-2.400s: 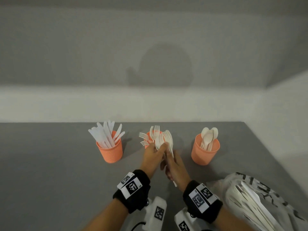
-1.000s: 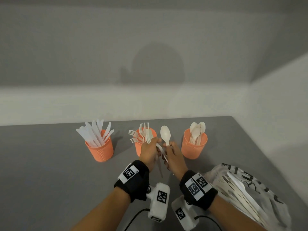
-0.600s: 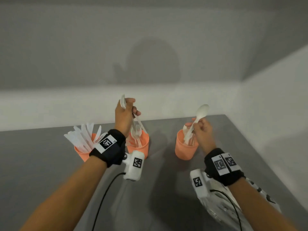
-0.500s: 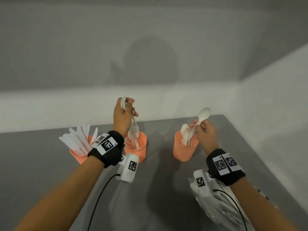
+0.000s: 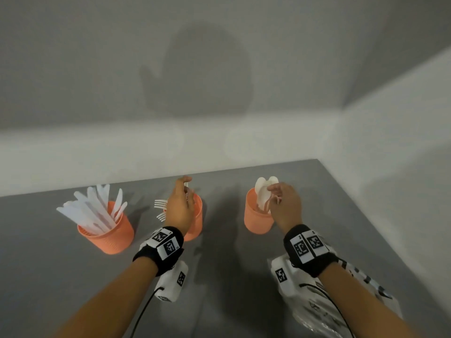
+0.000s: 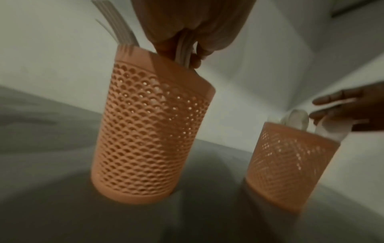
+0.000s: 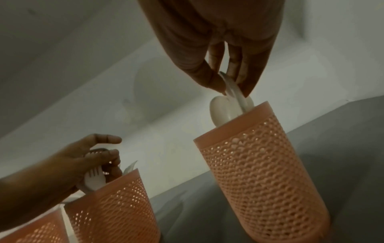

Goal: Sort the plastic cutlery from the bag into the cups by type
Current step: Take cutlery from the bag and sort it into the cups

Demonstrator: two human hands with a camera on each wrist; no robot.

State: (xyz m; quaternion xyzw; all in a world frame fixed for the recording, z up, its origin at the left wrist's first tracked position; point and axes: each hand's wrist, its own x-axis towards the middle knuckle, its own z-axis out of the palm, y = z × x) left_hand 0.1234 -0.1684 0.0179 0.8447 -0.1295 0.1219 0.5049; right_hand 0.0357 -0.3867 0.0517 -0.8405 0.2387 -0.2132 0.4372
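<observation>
The spoon (image 7: 234, 92) stands nearly upright, bowl up, handle already down in the right-hand cup (image 7: 259, 164). The right hand (image 5: 284, 206) pinches it from directly above by thumb and fingertips. Over the middle cup (image 5: 196, 215), the left hand (image 5: 179, 208) likewise grips forks (image 7: 93, 178).
</observation>
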